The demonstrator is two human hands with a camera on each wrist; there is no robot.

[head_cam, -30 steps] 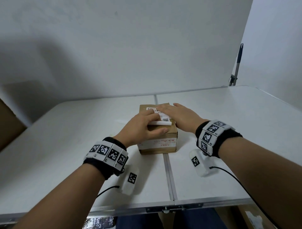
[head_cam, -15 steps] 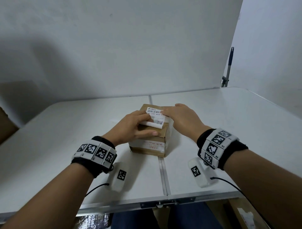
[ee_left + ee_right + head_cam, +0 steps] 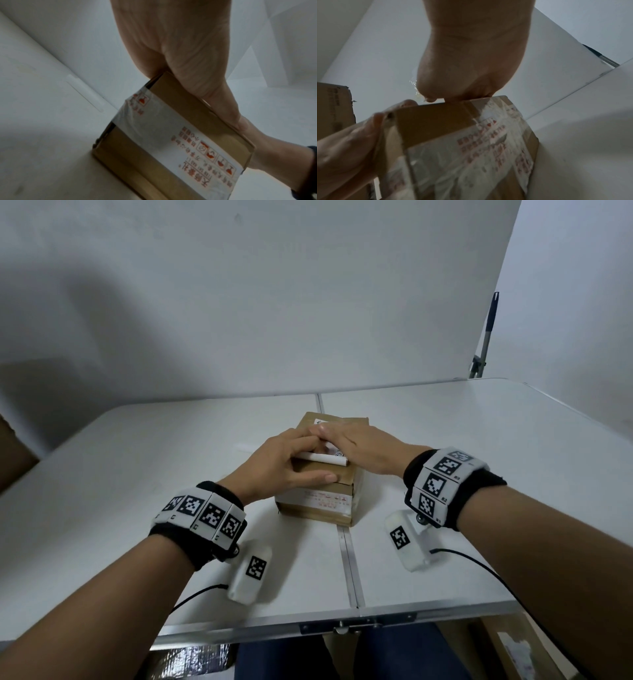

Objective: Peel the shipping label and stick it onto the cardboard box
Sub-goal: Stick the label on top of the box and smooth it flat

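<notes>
Desk [image 3: 479, 460] first: a wide white folding desk with a metal seam running from six to twelve o'clock, a pale wall behind it. Straddling that seam at the centre sits the small brown cardboard box [image 3: 329, 513], its near side crossed by a white tape band printed in red [image 3: 171, 136]. A dark-handled metal pole [image 3: 488, 333] leans at about two o'clock, behind the desk's far corner.

Both forearms reach in from six o'clock, each wearing a black wristband with white marker tiles. The left hand [image 3: 279, 465] lies over the box's top from about eight o'clock, its thumb stretched along the near top edge and its other fingers bent down onto the white printed shipping label [image 3: 337, 453]; whether they pinch it or only press it I cannot tell. The right hand [image 3: 364, 448] comes in from four o'clock, flat and palm down, with straight fingers pressing the label's far part against the box top. The label's near end is curled up into a white roll [image 3: 323, 458] between the two hands, just off the cardboard.
</notes>
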